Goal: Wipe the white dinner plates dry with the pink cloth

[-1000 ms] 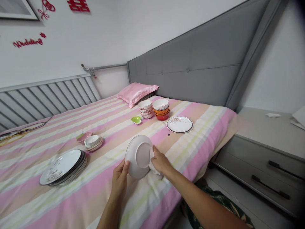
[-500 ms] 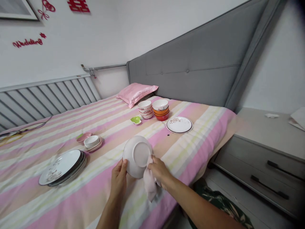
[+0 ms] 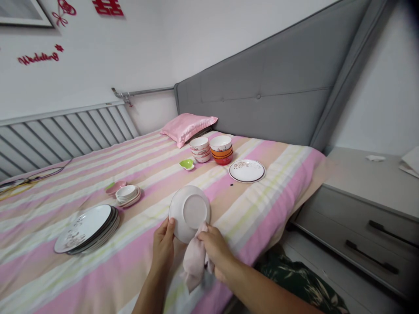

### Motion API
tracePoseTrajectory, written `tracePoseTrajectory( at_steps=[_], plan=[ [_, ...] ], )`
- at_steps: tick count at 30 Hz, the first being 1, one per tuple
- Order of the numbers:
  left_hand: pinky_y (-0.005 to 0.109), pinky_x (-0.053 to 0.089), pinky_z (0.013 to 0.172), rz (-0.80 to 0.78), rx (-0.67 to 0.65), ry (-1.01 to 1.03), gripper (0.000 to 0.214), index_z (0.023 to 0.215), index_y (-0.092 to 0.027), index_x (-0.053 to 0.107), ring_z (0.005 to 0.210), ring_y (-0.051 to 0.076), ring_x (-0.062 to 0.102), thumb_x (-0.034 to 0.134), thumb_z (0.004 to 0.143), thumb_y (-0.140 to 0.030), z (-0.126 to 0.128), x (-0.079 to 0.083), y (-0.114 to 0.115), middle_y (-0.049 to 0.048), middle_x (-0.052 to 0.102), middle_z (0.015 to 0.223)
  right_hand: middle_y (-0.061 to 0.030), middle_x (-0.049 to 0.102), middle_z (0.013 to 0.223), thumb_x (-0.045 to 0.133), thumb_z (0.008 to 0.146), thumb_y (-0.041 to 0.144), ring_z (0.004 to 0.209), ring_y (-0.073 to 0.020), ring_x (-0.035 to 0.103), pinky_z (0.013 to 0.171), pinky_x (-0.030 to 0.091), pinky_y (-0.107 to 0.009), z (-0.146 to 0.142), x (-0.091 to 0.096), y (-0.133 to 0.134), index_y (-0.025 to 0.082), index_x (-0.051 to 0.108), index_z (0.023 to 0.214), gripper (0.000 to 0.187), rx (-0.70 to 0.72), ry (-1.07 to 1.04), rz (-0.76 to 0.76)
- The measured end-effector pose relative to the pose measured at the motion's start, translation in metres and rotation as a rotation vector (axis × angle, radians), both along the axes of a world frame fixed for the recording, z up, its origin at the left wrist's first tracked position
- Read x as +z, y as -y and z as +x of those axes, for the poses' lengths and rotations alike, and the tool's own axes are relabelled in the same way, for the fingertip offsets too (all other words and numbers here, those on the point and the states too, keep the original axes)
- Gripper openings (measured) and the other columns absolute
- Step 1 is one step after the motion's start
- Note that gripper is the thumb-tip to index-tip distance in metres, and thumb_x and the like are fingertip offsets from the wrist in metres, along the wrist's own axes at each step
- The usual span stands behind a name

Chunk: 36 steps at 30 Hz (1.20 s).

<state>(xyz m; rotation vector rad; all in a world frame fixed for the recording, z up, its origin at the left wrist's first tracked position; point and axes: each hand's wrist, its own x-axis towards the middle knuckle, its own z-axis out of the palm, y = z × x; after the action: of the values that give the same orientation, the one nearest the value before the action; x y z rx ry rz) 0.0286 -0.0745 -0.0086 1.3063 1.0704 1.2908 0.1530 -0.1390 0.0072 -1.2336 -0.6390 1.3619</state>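
A white plate (image 3: 183,205), its underside with a round foot ring facing me, is held tilted over the bed. My left hand (image 3: 164,239) grips its lower left rim, thumb on the underside. My right hand (image 3: 214,246) is closed on a pale pink cloth (image 3: 194,261), pressing it to the plate's lower right edge while the rest of the cloth hangs down. To the left lies a stack of plates (image 3: 90,226) with a floral print on the top one. Small white dishes (image 3: 126,192) sit on a pink dish behind that stack.
Further back on the striped bed (image 3: 147,257) stand white patterned bowls (image 3: 200,150), orange and red bowls (image 3: 222,153), a green leaf-shaped dish (image 3: 187,164) and a floral plate (image 3: 247,170). A pink pillow (image 3: 188,126) lies by the headboard. A grey nightstand (image 3: 356,226) is at right.
My right hand has slid the cloth down and slightly left along the plate's edge, and the cloth's hanging end has swung left. My left hand and the plate have barely moved.
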Motion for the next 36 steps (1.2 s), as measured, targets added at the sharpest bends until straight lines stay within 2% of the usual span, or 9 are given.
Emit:
tracePoseTrajectory(
  at_steps=[5,10,12,15,19,23,26,29,36],
  plan=[
    [0.025,0.046,0.062,-0.013,0.011,-0.009,0.041,0.089,-0.012,0.067,0.074,0.020,0.059,0.063,0.074,-0.050,0.001,0.003,0.003,0.0056,0.068,0.078,0.0037,0.047,0.060,0.040,0.068,0.009,0.053,-0.0089,0.051,0.047,0.039,-0.016,-0.011,0.014,0.009,0.019,0.049,0.078,0.016,0.007,-0.192,-0.115],
    [0.026,0.047,0.062,-0.067,-0.037,0.088,0.040,0.089,-0.013,0.067,0.070,0.017,0.059,0.066,0.072,-0.049,0.002,0.005,0.003,0.0042,0.068,0.079,-0.0003,0.060,0.075,0.042,0.072,0.009,0.068,-0.0111,0.062,0.057,0.048,-0.018,-0.016,0.026,0.021,0.017,0.055,0.092,0.025,0.120,-0.177,-0.116],
    [0.026,0.047,0.062,-0.093,-0.046,0.111,0.038,0.090,-0.014,0.067,0.070,0.017,0.060,0.066,0.073,-0.048,0.002,0.005,0.002,0.0045,0.069,0.081,-0.0066,0.066,0.098,0.042,0.074,0.010,0.090,-0.0161,0.064,0.070,0.053,-0.024,-0.016,0.028,0.024,0.017,0.055,0.110,0.039,0.166,-0.057,-0.043],
    [0.027,0.049,0.065,-0.098,-0.049,0.131,0.035,0.092,-0.015,0.067,0.073,0.018,0.062,0.065,0.074,-0.045,0.001,0.005,0.001,0.0058,0.069,0.084,-0.0104,0.051,0.131,0.043,0.075,0.008,0.121,-0.0200,0.049,0.097,0.044,-0.035,-0.014,0.027,0.024,0.016,0.042,0.133,0.058,0.124,0.250,0.209],
    [0.030,0.049,0.073,-0.078,-0.056,0.132,0.035,0.095,-0.015,0.067,0.083,0.020,0.062,0.063,0.076,-0.044,0.000,0.003,0.000,0.0069,0.070,0.091,-0.0069,0.042,0.139,0.041,0.076,0.003,0.127,-0.0186,0.041,0.104,0.039,-0.035,-0.007,0.020,0.018,0.015,0.034,0.139,0.065,-0.028,0.639,0.518],
    [0.027,0.048,0.070,-0.064,-0.059,0.115,0.034,0.090,-0.015,0.068,0.076,0.018,0.061,0.063,0.075,-0.046,-0.002,0.000,-0.001,0.0051,0.070,0.085,-0.0047,0.042,0.139,0.039,0.078,-0.001,0.133,-0.0203,0.033,0.107,0.037,-0.039,-0.003,0.002,0.011,0.018,0.042,0.135,0.061,-0.016,1.048,0.706],
    [0.022,0.046,0.064,-0.052,-0.032,0.103,0.031,0.080,-0.015,0.068,0.066,0.013,0.058,0.065,0.074,-0.045,-0.003,-0.001,-0.001,0.0009,0.067,0.071,-0.0090,0.050,0.132,0.041,0.082,0.001,0.129,-0.0248,0.038,0.097,0.048,-0.040,-0.009,-0.015,0.007,0.015,0.049,0.130,0.050,0.033,1.266,0.774],
    [0.022,0.046,0.062,-0.042,-0.029,0.093,0.033,0.080,-0.014,0.068,0.065,0.013,0.058,0.066,0.074,-0.046,-0.004,-0.002,-0.001,0.0006,0.066,0.070,-0.0109,0.051,0.131,0.040,0.084,0.000,0.125,-0.0264,0.044,0.093,0.051,-0.041,-0.015,-0.024,0.005,0.013,0.046,0.132,0.050,-0.026,1.363,0.785],
    [0.033,0.042,0.093,0.036,-0.122,0.033,0.041,0.105,-0.015,0.067,0.105,0.025,0.057,0.059,0.080,-0.046,-0.003,-0.004,0.002,0.0103,0.066,0.110,-0.0091,0.043,0.138,0.038,0.086,0.002,0.125,-0.0270,0.044,0.096,0.049,-0.043,-0.007,-0.010,0.001,0.014,0.037,0.137,0.053,-0.088,1.402,0.815]
  ],
)
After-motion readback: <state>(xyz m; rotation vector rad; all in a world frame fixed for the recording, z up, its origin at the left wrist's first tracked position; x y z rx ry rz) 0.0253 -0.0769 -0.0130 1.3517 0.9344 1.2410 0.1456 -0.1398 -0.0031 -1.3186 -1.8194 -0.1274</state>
